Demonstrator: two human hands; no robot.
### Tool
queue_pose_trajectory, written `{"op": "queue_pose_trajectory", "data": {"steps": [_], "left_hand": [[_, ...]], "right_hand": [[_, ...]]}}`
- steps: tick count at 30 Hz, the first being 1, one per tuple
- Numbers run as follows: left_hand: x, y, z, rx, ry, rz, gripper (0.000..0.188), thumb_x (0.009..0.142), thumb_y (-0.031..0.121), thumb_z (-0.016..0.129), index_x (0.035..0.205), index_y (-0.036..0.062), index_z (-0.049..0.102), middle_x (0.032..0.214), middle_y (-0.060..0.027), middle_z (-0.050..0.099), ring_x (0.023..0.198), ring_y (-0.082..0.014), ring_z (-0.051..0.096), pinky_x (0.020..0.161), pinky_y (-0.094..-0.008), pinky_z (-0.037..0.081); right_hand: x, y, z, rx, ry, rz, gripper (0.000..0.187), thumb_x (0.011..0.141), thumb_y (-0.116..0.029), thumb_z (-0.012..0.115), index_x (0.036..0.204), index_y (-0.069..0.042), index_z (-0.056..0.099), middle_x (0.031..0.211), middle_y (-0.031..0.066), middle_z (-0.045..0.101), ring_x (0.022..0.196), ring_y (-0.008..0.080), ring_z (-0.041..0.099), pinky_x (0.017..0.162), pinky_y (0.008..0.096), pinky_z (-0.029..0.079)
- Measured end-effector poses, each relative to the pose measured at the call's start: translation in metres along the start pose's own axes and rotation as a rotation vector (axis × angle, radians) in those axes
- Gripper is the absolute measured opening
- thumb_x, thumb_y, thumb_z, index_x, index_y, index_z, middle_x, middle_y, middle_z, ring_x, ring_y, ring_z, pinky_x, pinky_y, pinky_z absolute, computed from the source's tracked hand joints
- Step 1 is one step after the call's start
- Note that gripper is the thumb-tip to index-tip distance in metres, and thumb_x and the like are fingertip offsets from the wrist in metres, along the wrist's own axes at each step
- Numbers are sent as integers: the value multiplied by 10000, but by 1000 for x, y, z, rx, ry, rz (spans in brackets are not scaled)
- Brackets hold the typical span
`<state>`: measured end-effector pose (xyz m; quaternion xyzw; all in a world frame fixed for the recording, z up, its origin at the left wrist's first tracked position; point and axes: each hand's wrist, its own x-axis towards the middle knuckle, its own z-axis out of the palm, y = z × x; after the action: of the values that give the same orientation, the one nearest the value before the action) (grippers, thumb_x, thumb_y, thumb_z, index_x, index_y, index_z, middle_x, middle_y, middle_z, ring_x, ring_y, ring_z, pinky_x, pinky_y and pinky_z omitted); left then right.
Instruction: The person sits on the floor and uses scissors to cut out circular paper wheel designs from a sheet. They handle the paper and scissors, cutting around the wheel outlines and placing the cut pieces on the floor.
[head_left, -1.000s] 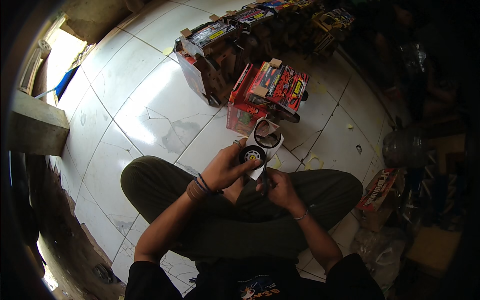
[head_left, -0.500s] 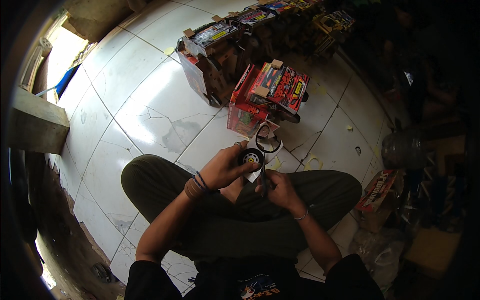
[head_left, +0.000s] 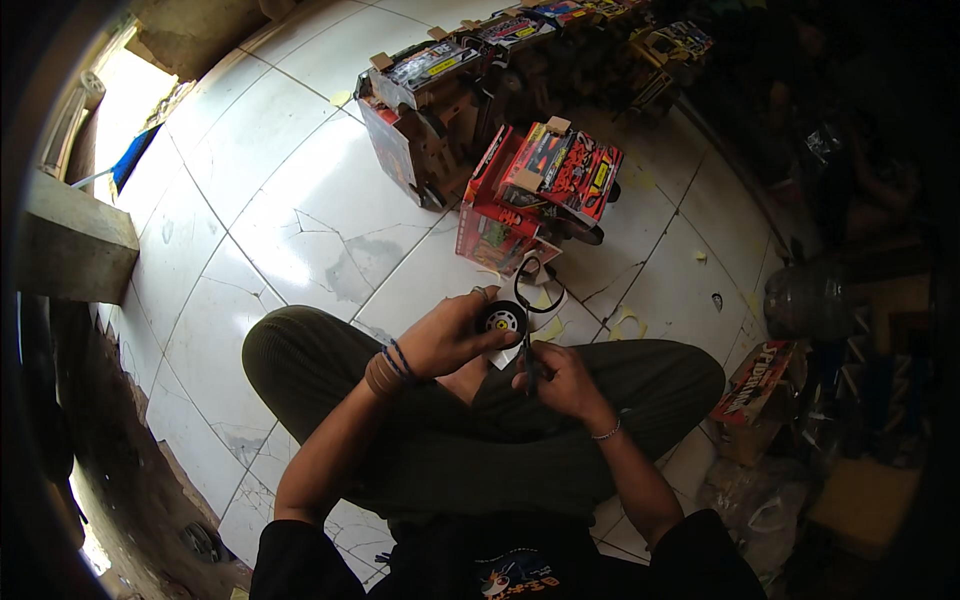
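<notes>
A round black wheel (head_left: 500,318) with a white, holed centre and a yellow hub is pinched between the thumb and fingers of my left hand (head_left: 447,335). My right hand (head_left: 562,378) grips dark scissors (head_left: 528,362) at the wheel's right edge. A thin black strip (head_left: 548,302) curls in a loop beside the wheel, above the scissors. Whether it still joins the wheel's edge cannot be made out. Behind both hands lies a white sheet (head_left: 570,312). My fingers partly hide the wheel's rim and the scissor handles.
Just ahead stands a red toy truck (head_left: 565,175) of printed card. More toy trucks (head_left: 425,75) line up behind it. Yellowish paper scraps (head_left: 628,325) lie on the cracked tile floor (head_left: 310,235). To the right are a printed carton (head_left: 762,380) and a clear plastic bag (head_left: 755,500).
The loop of black strip has shifted slightly right and changed shape. Both hands stay nearly in place, still holding the wheel and scissors.
</notes>
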<state>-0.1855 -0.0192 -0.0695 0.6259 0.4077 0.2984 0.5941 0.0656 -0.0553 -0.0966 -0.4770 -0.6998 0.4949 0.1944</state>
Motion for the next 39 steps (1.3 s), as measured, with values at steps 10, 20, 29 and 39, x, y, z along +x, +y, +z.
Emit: {"op": "queue_pose_trajectory", "data": {"steps": [10, 20, 29, 39], "left_hand": [[-3, 9, -3, 9, -33, 22, 393, 969, 227, 760, 1197, -48, 597, 982, -165, 699, 882, -212, 670, 813, -361, 540], [-5, 7, -8, 75, -127, 0, 402, 1005, 202, 722, 1291, -44, 583, 1009, -101, 709, 919, -126, 633, 843, -335, 539], [-6, 12, -10, 93, -145, 4, 371, 1014, 226, 719, 1224, -55, 601, 937, -115, 704, 863, -144, 657, 818, -343, 544], [-7, 20, -13, 136, -172, -87, 411, 960, 252, 747, 1230, -34, 625, 1033, -228, 710, 948, -369, 698, 840, -425, 537]], "right_hand": [[0, -3, -1, 21, -21, -26, 485, 795, -361, 880, 1026, 26, 701, 916, 186, 703, 779, 316, 664, 710, 391, 512], [-1, 0, -1, 61, -61, -40, 418, 801, -316, 878, 945, 21, 678, 807, 165, 658, 711, 292, 621, 663, 397, 486], [-2, -3, -4, 116, -101, -23, 399, 800, -293, 889, 933, 23, 683, 812, 153, 667, 714, 277, 626, 675, 392, 496], [-2, 1, -3, 109, -124, 0, 383, 793, -275, 897, 940, 16, 696, 809, 138, 670, 708, 253, 622, 663, 384, 487]]}}
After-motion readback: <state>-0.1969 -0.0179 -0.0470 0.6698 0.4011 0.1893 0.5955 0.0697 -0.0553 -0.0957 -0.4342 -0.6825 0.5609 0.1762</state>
